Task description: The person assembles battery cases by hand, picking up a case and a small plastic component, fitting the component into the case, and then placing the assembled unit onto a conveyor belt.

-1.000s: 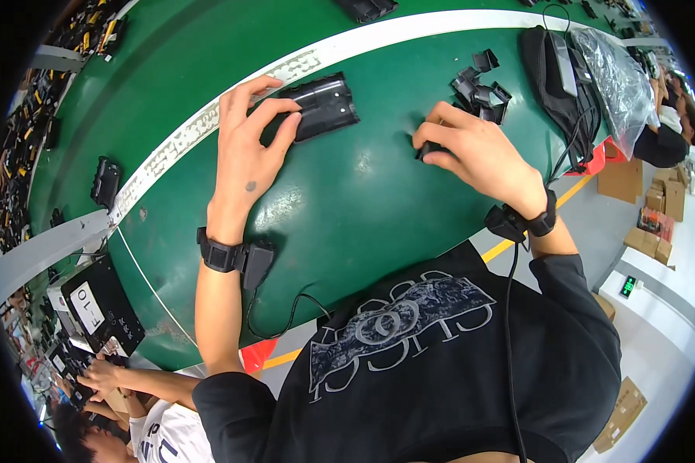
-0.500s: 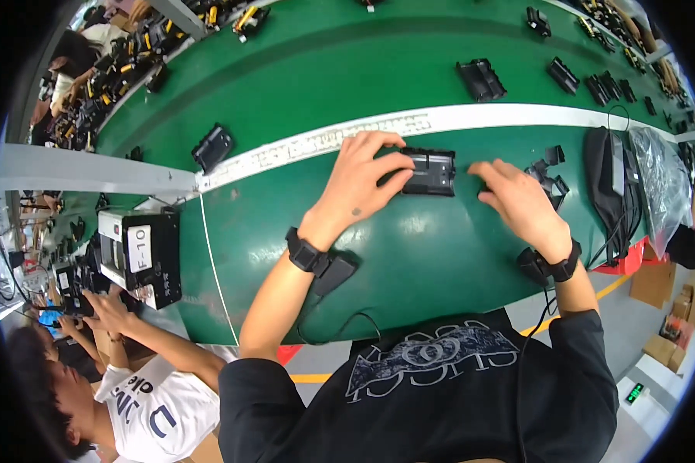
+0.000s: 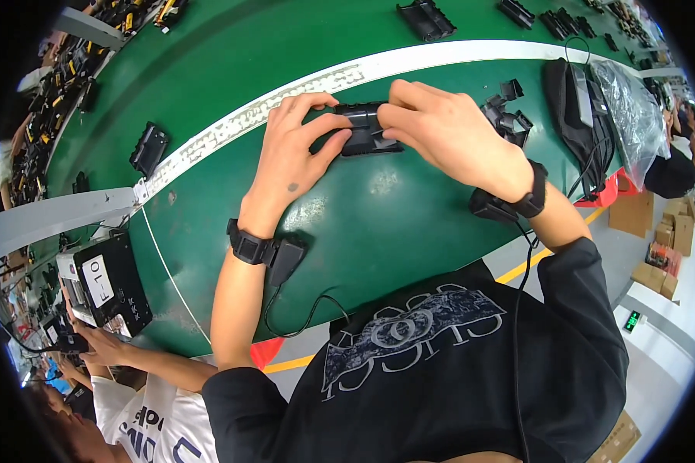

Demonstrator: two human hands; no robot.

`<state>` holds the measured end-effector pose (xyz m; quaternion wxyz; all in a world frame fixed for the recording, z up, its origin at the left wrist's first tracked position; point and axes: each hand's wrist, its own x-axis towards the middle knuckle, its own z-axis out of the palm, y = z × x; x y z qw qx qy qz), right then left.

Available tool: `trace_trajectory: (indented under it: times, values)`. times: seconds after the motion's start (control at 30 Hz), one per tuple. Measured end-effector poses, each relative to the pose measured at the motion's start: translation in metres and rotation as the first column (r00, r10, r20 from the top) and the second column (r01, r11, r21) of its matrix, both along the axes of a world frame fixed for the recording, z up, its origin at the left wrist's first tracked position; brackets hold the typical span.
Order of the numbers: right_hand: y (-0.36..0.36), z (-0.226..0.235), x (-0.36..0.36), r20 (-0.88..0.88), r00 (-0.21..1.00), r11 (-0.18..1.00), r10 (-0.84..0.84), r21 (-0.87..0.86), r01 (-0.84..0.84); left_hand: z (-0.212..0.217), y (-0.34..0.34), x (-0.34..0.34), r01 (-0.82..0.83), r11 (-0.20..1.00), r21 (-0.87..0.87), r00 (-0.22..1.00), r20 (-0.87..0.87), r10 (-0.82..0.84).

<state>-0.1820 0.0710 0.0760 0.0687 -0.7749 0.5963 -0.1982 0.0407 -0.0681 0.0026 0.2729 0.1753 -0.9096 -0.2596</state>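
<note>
A black rectangular plastic housing [image 3: 361, 144] lies on the green tabletop in front of me. My left hand [image 3: 297, 147] grips its left end, thumb and fingers curled over the edge. At the housing's right end, my right hand [image 3: 448, 131] presses in with its thumb and fingers bunched together. Whatever small piece those fingers may hold is hidden. Beyond the right hand sits a small group of black plastic parts [image 3: 510, 119]. Each wrist wears a black strap with a small box, and the left box [image 3: 287, 258] hangs beside the forearm.
A white strip [image 3: 432, 52] divides my tabletop from a green surface with more black housings [image 3: 427, 19]. To the right lie a black pouch [image 3: 567, 116] and a clear plastic bag [image 3: 629, 108]. A black machine [image 3: 116, 282] and a co-worker in white [image 3: 150, 420] are at left.
My right hand has moved left from beside the small parts onto the housing's right end. The left hand keeps its grip. The whole view has shifted and turned.
</note>
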Motion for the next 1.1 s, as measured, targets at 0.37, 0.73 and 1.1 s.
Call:
trace_trajectory:
  times: [0.37, 0.73, 1.1]
  values:
    - [-0.016, -0.012, 0.001, -0.233, 0.970, 0.995, 0.071, 0.082, -0.054, 0.000, 0.000, -0.001, 0.007, 1.000, 0.006, 1.000, -0.001, -0.007]
    - [-0.019, -0.010, 0.017, -0.240, 0.970, 0.992, -0.031, 0.112, 0.059, 0.001, -0.015, 0.010, -0.071, 0.994, -0.084, 0.988, -0.146, 0.058]
    - [-0.059, 0.000, -0.051, -0.142, 0.927, 0.936, -0.348, -0.116, 0.333, -0.018, -0.092, 0.112, -0.736, 0.541, -0.408, 0.567, 0.066, 0.821]
